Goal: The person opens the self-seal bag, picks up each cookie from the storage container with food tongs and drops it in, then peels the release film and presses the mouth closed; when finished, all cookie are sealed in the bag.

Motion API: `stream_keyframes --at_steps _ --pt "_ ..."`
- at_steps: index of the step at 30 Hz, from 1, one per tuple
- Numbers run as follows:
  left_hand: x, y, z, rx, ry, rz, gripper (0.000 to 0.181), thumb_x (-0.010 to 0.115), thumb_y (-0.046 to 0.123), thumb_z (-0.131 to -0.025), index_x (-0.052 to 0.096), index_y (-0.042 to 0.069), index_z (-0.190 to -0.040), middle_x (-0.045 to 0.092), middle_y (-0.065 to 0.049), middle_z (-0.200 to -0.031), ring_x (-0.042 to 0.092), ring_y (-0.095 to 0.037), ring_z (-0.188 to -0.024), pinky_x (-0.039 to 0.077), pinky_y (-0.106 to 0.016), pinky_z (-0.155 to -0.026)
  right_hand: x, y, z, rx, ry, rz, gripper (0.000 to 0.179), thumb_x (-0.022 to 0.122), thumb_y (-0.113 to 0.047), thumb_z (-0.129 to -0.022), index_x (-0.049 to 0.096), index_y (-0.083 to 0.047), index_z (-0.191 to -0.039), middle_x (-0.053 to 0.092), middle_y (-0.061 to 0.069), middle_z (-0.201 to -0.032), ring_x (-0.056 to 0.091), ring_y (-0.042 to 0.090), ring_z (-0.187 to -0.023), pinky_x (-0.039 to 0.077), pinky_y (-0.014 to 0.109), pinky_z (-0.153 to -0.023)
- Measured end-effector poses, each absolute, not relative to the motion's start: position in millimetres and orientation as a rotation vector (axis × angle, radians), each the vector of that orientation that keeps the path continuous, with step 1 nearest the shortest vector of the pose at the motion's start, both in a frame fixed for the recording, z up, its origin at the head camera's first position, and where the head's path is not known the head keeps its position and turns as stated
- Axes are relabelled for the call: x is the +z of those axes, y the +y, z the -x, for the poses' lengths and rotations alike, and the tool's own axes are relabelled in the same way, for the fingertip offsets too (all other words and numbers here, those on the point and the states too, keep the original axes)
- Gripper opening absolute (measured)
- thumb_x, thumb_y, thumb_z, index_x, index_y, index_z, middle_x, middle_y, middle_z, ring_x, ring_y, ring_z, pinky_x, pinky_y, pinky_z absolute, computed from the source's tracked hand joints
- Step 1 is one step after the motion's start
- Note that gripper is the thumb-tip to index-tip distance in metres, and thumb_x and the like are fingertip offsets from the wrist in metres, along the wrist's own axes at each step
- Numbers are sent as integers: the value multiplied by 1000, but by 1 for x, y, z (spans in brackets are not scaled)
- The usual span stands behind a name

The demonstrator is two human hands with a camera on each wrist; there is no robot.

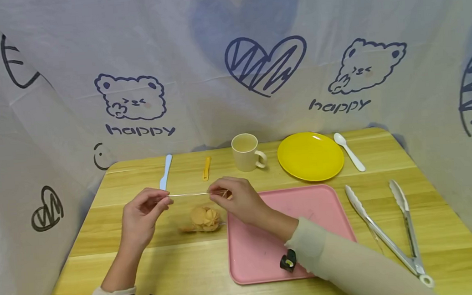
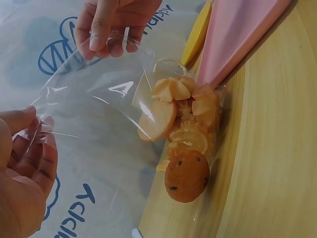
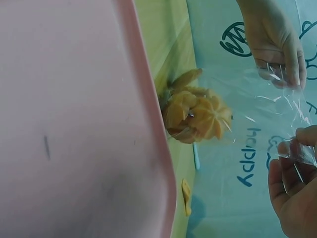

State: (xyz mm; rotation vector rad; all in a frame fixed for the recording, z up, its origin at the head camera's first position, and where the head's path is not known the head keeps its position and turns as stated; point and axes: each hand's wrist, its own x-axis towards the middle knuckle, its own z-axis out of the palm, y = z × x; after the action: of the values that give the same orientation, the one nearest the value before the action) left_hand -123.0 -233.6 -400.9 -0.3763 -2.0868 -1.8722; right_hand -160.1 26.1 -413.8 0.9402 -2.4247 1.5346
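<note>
A clear plastic bag (image 2: 104, 94) stands upright on the table with its top edge stretched between both hands. My left hand (image 1: 139, 216) pinches one top corner between thumb and fingers. The opposite corner is pinched by my right hand (image 1: 239, 198). Several cookies (image 1: 205, 218) lie in the bottom of the bag, some swirled like piped biscuits. One round cookie (image 2: 187, 176) with dark specks shows low in the left wrist view. Whether the bag's mouth is parted, I cannot tell.
Right of the bag lies a pink tray (image 1: 292, 248). Behind are a pale blue knife (image 1: 166, 170), a small orange clip-like piece (image 1: 206, 168), a cream mug (image 1: 246, 158), a yellow plate (image 1: 310, 157) and a white spoon (image 1: 349, 152). Metal tongs (image 1: 390, 242) lie spread at the right.
</note>
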Motion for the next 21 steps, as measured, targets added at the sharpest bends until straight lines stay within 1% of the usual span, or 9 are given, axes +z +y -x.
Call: stream_keyframes --at_steps 5,8,12,16,21 --pt "-401 -234 123 -1820 -2122 447 11 65 -15 -93 68 -15 -104 70 -1 -94 69 -11 -81 58 -19 -72 -414 30 161 1524 -2439 -948 7 74 -9 -96 76 -10 -103 72 -2 -96 66 8 -85 57 22 -74" --pt "-401 -235 124 -1785 -2166 482 11 65 -13 -95 70 -11 -104 70 -3 -94 69 -15 -81 57 -21 -71 -414 33 162 1521 -2451 -957 8 74 -9 -96 76 -7 -103 72 -1 -96 66 9 -84 58 22 -74" --pt "-400 -237 124 -1732 -2258 498 11 64 -8 -97 71 -6 -106 74 -5 -96 71 -18 -86 58 -22 -71 -413 35 163 1523 -2462 -966 8 74 -9 -96 77 -7 -104 73 -1 -96 67 8 -84 58 22 -74" --pt "-400 -240 124 -1679 -2340 501 11 65 -4 -99 71 -2 -108 76 -8 -99 73 -14 -91 58 -21 -73 -413 37 163 1510 -2469 -974 7 74 -10 -96 77 -11 -102 72 -2 -95 66 7 -84 58 23 -73" --pt "-399 -244 123 -1580 -2428 502 12 69 1 -97 72 1 -109 76 -13 -100 72 -8 -92 58 -19 -76 -415 38 164 1511 -2459 -987 7 75 -10 -96 77 -12 -102 72 -3 -94 66 7 -83 58 24 -71"
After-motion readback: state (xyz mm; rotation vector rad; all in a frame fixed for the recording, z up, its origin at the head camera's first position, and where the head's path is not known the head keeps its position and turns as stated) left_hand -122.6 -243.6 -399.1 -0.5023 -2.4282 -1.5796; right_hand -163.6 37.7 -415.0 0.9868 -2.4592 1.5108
